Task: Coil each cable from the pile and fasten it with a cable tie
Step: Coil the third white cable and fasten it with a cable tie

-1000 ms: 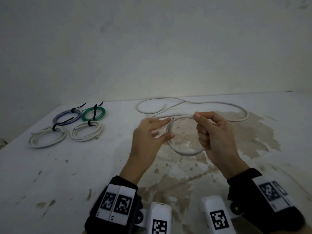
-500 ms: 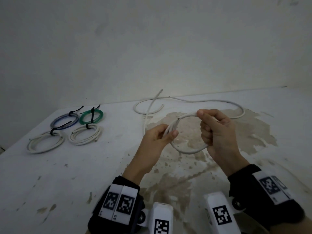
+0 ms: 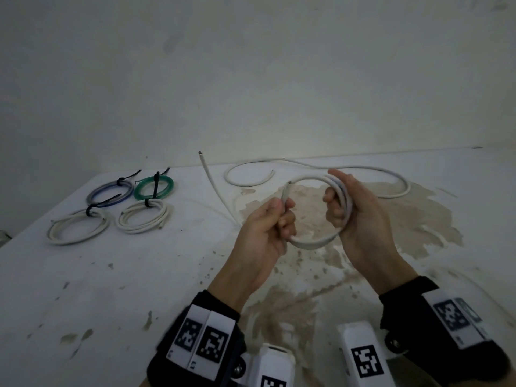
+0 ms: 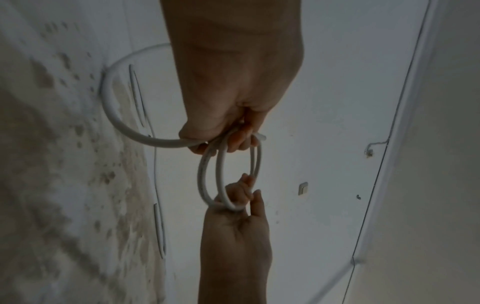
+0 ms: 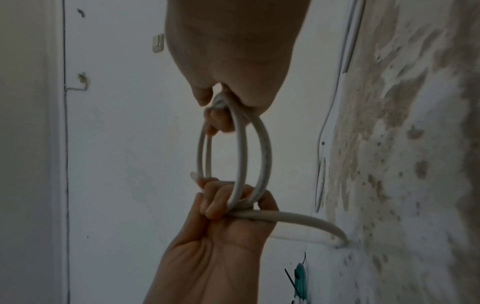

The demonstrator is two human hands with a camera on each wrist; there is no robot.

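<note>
A white cable (image 3: 310, 243) is wound into a small coil of about two loops, held in the air between both hands. My left hand (image 3: 284, 216) grips the coil's left side, where the cut end sticks up. My right hand (image 3: 335, 196) curls round the right side. The cable's tail (image 3: 215, 191) runs from the left hand down to the table and rises to a free end at the back. In the left wrist view the left hand (image 4: 226, 142) clasps the loops (image 4: 207, 181). In the right wrist view the right hand (image 5: 221, 107) pinches the loops (image 5: 241, 154).
Another loose white cable (image 3: 391, 174) snakes along the back of the stained white table (image 3: 139, 289). At the left lie several tied coils: a blue-grey coil (image 3: 110, 191), a green coil (image 3: 153, 187) and two white coils (image 3: 142, 219), each with a black tie.
Another loop has been laid onto the coil. The right hand now wraps the coil's right side instead of pinching its top. The tail has swung up and left, its end lifted off the table.
</note>
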